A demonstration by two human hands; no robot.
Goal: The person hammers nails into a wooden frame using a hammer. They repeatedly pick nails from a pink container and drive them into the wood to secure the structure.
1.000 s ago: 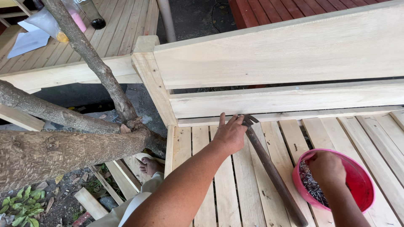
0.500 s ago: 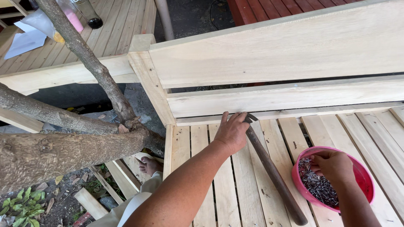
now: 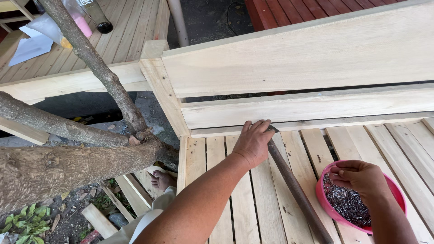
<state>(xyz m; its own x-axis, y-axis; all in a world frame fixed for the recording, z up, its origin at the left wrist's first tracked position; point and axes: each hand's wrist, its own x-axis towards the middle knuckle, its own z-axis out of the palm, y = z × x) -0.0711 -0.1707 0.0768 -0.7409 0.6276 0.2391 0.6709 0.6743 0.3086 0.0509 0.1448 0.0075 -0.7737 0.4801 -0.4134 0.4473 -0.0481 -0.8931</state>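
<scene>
At the far left a rough-barked tree trunk point(image 3: 68, 167) leans across, grey and knotty, with a thinner branch rising from it. Right of it stands the pale, freshly sawn slatted bench point(image 3: 235, 212), its boards smooth, straight-edged and parted by narrow gaps, with a broad plank backrest point(image 3: 294, 68) beyond.

The left hand point(image 3: 253, 142) lies flat on the slats at the foot of the backrest, fingers pressed together and pointing away, just beside the head of a hammer point(image 3: 294, 185), whose dark, round wooden handle runs toward the near right. Whether the fingertips hold anything against the wood cannot be told.

The right hand point(image 3: 359, 178) is curled over a pink round plastic bowl point(image 3: 323, 199) resting on the slats at the right, fingertips drawn together and dipped among thin grey steel nails point(image 3: 346, 205). For a good pick, I judge it best to pinch one nail by its shank, head uppermost, and lift it free of the tangled heap while the left hand steadies the spot.
</scene>
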